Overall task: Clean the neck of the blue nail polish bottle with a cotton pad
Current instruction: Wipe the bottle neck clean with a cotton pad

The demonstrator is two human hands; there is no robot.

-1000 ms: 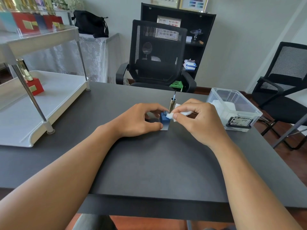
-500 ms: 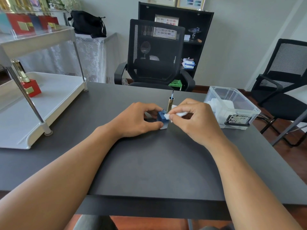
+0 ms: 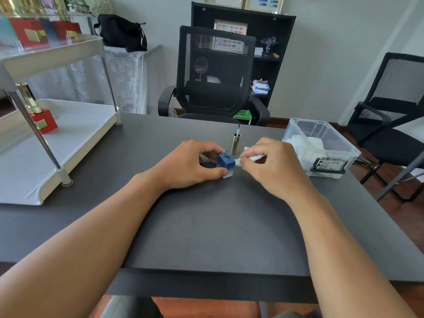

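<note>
At frame centre, on the dark tabletop (image 3: 206, 226), the left hand (image 3: 188, 166) pinches the blue nail polish bottle (image 3: 226, 162), its neck uncovered. Just right, the right hand (image 3: 273, 164) grips a folded cotton pad (image 3: 249, 159) beside the bottle. Behind stands the gold cap (image 3: 235, 143), brush up.

open blue square bottle (image 3: 226, 162) upright, white cotton pad (image 3: 251, 158) beside

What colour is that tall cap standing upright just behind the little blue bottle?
Gold, with a blue-tipped brush pointing up from it; the cap shows clearly in the head view.
</note>
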